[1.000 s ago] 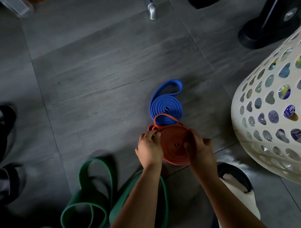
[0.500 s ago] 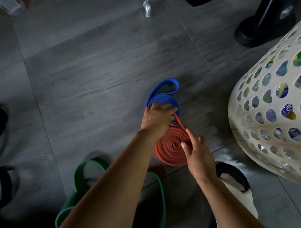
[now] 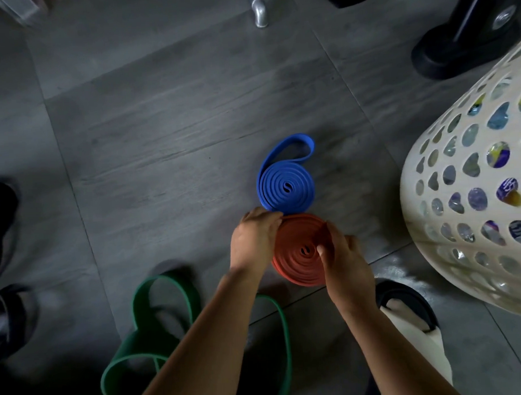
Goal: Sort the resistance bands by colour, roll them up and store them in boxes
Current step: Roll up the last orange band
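- Head view: a red band (image 3: 297, 270) lies on the grey floor (image 3: 162, 127) as a flat coil, in the middle of the picture.
- Left hand (image 3: 256, 241) cups the coil's left edge with curled fingers; right hand (image 3: 344, 262) grips the right side, thumb pressed near the centre of the spiral.
- A blue band (image 3: 287, 189) lies just beyond the red one, also coiled flat, with a loose loop of its tail sticking out at the far side. The two coils meet or nearly meet at their edges.
- A green band (image 3: 166, 318) lies unrolled in loose loops on the floor, near the left forearm and partly under it.
- A white basket (image 3: 412, 192) with many holes stands to the right. Coloured things show through the holes, but what they are cannot be told.
- A foot in a black slipper (image 3: 404, 298) rests below the right hand, next to the basket.
- A black stand base (image 3: 455, 51) sits at the far right, and a metal leg (image 3: 258, 14) at the top.
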`<state>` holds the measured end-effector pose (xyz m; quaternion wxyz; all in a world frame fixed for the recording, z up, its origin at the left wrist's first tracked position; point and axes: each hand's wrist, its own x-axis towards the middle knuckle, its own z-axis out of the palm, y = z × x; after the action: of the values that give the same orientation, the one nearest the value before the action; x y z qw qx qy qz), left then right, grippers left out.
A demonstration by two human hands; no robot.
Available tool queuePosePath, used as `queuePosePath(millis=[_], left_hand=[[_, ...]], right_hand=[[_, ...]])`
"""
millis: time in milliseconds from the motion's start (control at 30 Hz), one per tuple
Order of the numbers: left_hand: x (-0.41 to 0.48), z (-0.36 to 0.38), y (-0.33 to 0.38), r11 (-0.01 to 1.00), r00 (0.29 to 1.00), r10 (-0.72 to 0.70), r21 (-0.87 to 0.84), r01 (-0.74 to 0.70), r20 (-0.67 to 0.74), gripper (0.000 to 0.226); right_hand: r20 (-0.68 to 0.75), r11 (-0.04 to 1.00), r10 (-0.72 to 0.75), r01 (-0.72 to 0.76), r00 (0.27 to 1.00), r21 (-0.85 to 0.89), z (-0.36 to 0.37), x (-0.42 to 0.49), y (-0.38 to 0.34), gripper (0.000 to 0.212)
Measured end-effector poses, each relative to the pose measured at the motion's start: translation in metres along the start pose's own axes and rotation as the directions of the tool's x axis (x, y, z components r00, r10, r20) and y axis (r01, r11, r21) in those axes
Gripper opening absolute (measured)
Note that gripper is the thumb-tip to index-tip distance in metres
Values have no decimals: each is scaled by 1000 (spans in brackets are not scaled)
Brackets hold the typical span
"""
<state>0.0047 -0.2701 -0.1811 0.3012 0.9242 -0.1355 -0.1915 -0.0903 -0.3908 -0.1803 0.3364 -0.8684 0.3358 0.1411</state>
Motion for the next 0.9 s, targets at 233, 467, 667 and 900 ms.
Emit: queuePosePath(millis=[233,467,667,900], left_hand=[[1,14,-4,915,944,-308,-308,261,-117,16],[14,15,0,808,874,-481,-419,415,-62,10],[13,17,-2,757,874,-486,-513,404,-29,7],[13,13,6,798,905,-423,-490,351,-41,21]], right_hand=[[-13,999,-20,19,1000,-26,3,1,1,50],[-45,996,-67,64,997,-61,6,0,0,52],[-80,996,-87,85,993,-30,8,0,4,51],[-138,993,-113,109,984,-34,7,-1,7,54]])
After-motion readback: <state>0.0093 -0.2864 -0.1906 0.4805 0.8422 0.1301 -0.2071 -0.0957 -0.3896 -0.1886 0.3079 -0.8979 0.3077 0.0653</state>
